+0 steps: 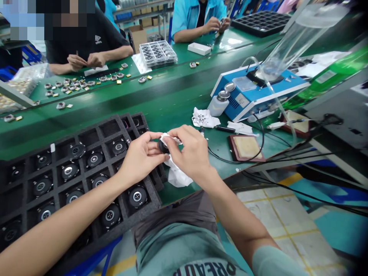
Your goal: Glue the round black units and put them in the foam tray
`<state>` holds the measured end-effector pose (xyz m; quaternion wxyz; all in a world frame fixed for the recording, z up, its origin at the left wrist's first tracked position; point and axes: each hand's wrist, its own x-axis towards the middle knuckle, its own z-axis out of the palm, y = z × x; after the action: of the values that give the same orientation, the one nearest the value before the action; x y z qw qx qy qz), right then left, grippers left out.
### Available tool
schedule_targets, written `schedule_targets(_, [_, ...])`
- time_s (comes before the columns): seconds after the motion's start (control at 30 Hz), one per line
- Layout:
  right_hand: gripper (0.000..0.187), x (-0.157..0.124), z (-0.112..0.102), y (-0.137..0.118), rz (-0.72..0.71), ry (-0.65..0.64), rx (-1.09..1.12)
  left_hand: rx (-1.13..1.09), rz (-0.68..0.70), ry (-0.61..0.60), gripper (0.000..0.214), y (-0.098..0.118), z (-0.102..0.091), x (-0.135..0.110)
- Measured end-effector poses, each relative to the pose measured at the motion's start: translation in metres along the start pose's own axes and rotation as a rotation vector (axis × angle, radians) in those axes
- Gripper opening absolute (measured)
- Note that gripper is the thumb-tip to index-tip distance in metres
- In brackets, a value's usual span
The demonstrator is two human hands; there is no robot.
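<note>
My left hand holds a small round black part between its thumb and fingers. My right hand pinches a white cloth wipe against that part, and the wipe hangs down below both hands. The fingers hide most of the part's face. Under my left forearm lies a black foam tray with square cells, and many of them hold round black parts with silver centres, like the one in my hand.
A blue bench machine with a clear cover stands to the right, beside a white dispensing bottle. Crumpled tissue, a brown-framed pad and black cables lie nearby. Across the green bench, co-workers handle small parts.
</note>
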<state>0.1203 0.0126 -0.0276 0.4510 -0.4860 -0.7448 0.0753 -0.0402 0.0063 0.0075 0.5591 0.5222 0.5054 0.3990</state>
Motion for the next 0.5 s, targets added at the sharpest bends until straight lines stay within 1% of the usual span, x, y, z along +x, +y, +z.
schedule_targets(0.07, [0.018,-0.0012,0.0026,-0.0016,0.022,0.008,-0.018,-0.013,-0.006,0.015,0.058,-0.0001,0.0000,0.0000])
schedule_targets(0.13, [0.017,-0.0042,0.0023,-0.0022,0.031,-0.014,-0.015,-0.020,-0.018,0.029,0.059,0.0001,0.0002,0.0003])
schedule_targets(0.2, [0.018,-0.0055,0.0019,-0.0027,0.027,-0.022,-0.019,-0.027,-0.026,0.023,0.057,0.0000,0.0006,0.0010])
schedule_targets(0.33, [0.019,-0.0013,0.0043,-0.0026,0.013,0.028,-0.052,-0.039,-0.009,-0.013,0.054,-0.0013,0.0007,0.0020])
schedule_targets(0.5, [0.017,-0.0074,0.0036,-0.0033,-0.001,0.008,-0.020,-0.037,-0.013,0.016,0.055,-0.0035,0.0007,0.0012])
